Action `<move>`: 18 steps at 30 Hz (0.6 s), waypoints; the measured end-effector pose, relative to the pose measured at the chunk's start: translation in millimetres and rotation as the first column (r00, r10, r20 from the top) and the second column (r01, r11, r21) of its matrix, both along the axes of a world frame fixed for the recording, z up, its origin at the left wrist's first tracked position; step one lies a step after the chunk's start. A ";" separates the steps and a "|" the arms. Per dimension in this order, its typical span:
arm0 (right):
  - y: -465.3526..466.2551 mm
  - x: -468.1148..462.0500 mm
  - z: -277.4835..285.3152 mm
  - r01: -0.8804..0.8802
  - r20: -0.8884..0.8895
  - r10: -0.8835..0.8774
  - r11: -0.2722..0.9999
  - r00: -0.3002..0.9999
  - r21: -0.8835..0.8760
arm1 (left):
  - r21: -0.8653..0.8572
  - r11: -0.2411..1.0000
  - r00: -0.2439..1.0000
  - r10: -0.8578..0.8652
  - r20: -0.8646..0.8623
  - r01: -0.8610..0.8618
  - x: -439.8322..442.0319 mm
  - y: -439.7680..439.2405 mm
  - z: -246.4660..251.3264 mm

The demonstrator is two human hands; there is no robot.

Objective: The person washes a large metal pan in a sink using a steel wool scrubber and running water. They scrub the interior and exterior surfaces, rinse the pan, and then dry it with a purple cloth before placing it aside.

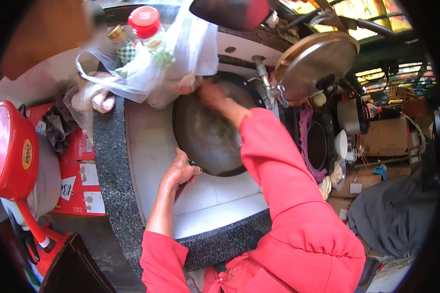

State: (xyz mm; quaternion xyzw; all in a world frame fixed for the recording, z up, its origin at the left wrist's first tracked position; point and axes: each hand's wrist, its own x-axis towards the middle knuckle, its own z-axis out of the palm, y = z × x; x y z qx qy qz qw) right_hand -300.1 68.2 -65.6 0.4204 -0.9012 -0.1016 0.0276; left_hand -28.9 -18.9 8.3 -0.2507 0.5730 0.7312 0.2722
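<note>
A dark metal wok [207, 135] rests tilted in a white-tiled sink [200, 197] edged with black speckled stone. My left hand [180, 169] is closed around the wok's handle [180, 190] on the near left side. Over the far part of the wok's inner surface is my right hand [213, 96], blurred and with its fingers bent. Whether it holds something cannot be made out. A metal tap [267, 86] stands at the wok's far right rim. Close to the right hand, a translucent plastic bag [143, 80] hangs over the sink's far left corner.
A red-capped jar [145, 23] stands behind the bag. On the right, a round metal lid [319, 67] leans beyond the tap, near a purple cloth [306, 135] and a white bowl [340, 143]. Left of the stone edge are a red ladle [13, 154] and a red carton [79, 175].
</note>
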 end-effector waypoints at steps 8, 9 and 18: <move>109.8 49.9 65.7 0.181 0.238 -0.403 0.763 0.884 0.621 | -0.090 0.995 0.999 0.033 -0.003 -0.033 5.1 -10.0 11.9; 125.2 76.9 62.3 0.114 0.367 -0.415 0.777 0.833 0.619 | -0.073 0.997 1.000 0.028 -0.003 -0.028 3.0 -7.6 10.4; 84.5 -83.8 -30.3 0.607 0.706 -0.375 0.789 0.601 -0.098 | 0.022 0.996 0.985 -0.088 -0.151 0.092 -30.9 33.3 23.7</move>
